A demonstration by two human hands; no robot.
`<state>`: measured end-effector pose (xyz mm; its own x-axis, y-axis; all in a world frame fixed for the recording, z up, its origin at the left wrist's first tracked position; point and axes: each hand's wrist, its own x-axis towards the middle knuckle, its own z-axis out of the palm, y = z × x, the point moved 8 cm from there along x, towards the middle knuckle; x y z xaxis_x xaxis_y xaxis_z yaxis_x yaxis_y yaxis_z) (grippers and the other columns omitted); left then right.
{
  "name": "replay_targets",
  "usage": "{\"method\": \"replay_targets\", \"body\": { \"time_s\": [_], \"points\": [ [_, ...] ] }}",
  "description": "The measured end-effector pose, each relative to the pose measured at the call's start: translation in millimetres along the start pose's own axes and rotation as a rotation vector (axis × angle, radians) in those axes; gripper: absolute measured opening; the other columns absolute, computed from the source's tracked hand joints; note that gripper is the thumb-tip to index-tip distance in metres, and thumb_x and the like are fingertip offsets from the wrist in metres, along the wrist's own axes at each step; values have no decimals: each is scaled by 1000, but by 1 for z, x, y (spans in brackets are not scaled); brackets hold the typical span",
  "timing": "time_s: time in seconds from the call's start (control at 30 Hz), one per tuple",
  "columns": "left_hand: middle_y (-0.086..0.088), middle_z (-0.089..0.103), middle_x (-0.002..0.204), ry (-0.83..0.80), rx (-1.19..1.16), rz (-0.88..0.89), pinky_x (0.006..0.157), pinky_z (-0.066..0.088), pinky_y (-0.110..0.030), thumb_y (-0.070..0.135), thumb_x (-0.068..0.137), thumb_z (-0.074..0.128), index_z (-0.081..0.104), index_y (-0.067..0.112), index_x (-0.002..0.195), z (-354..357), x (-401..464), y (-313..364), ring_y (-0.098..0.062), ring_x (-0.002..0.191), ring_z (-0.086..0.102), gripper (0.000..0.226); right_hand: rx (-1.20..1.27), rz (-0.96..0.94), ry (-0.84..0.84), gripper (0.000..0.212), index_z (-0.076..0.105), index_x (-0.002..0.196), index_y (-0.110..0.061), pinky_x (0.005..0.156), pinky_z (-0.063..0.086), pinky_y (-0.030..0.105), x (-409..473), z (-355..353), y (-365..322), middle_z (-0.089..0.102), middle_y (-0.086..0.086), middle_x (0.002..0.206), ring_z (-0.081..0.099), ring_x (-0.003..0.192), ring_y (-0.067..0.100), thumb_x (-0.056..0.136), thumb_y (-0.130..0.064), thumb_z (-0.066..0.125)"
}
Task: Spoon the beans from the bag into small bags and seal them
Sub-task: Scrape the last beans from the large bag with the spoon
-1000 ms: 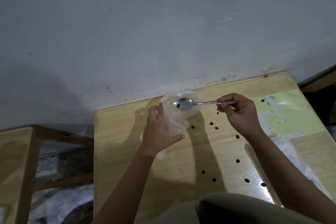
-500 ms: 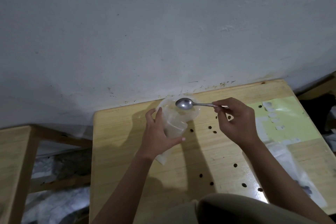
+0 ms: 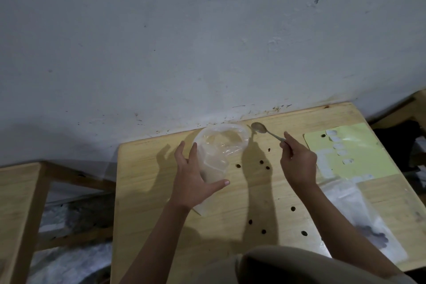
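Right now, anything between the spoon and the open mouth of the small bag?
Nothing visible. The spoon, held in the right hand, sits just right of the bag mouth, which the left hand holds open and upright.

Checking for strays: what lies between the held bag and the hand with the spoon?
Head view: three loose beans on bare table, between the clear bag and right hand.

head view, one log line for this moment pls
left hand: holding clear bag open | right hand: holds spoon beside bag mouth | loose beans on table | flat bag right, unsealed state unclear
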<state>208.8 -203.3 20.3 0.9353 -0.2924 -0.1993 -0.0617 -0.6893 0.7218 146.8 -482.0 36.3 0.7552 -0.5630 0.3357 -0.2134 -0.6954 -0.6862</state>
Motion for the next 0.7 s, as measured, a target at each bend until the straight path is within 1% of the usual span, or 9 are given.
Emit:
{"method": "replay_targets", "body": {
  "time_s": [0.07,0.17,0.2,0.27,0.4,0.5,0.57,0.63,0.7],
  "points": [
    [17,-13,150,1,1,-4,102,31,-25,60,50,84,14,21,150,-1,-3,0,-14,138,23,128,-57,-108,-42,22,67,106,4,69,52,27,-6,13,-2,73,19,88,71,74,30,86,3,60],
    [16,-13,150,4,17,-6,101,29,-24,59,51,84,13,23,150,-3,-4,1,-16,139,24,127,-111,-232,-138,23,69,99,6,69,57,39,-18,36,-1,70,23,94,70,80,34,78,11,62],
    [15,-12,150,5,23,-3,101,29,-24,59,50,84,13,23,150,-3,-4,1,-17,139,24,127,-115,-247,-177,25,69,98,6,69,58,40,-22,43,-1,69,23,95,69,81,35,75,14,65],
    [15,-11,150,8,26,-4,101,30,-24,59,50,84,15,23,149,-4,-3,1,-17,138,25,127,-96,-250,-241,27,68,99,6,71,57,36,-32,54,0,67,22,95,67,81,35,73,15,67],
    [12,-9,151,8,23,-6,102,31,-25,60,49,84,16,23,149,-4,-3,1,-17,138,26,127,-85,-218,-327,24,66,104,4,75,55,38,-45,68,3,65,21,99,64,86,36,81,4,59],
    [13,-9,151,10,44,-1,104,36,-32,63,48,83,16,23,149,-3,-4,3,-19,138,26,127,-142,-194,-351,28,67,100,5,70,55,38,-48,77,2,66,20,91,63,78,35,83,-8,47],
    [13,-9,151,7,52,2,104,36,-32,64,48,82,16,23,149,-3,-5,4,-20,137,27,127,-172,-170,-357,33,67,99,5,64,54,38,-49,81,3,65,18,83,61,70,35,81,-10,44],
    [13,-8,150,3,55,4,104,36,-33,65,48,82,16,23,149,-2,-5,5,-20,137,26,127,-195,-127,-364,26,67,100,5,60,53,38,-48,85,6,63,17,77,59,66,34,78,-3,54],
    [13,-8,150,3,52,8,106,36,-34,65,48,82,16,23,149,-2,-6,5,-20,138,25,127,-202,-92,-378,26,66,100,4,60,52,38,-48,88,9,61,17,75,57,66,34,74,4,65]
  ]
}}
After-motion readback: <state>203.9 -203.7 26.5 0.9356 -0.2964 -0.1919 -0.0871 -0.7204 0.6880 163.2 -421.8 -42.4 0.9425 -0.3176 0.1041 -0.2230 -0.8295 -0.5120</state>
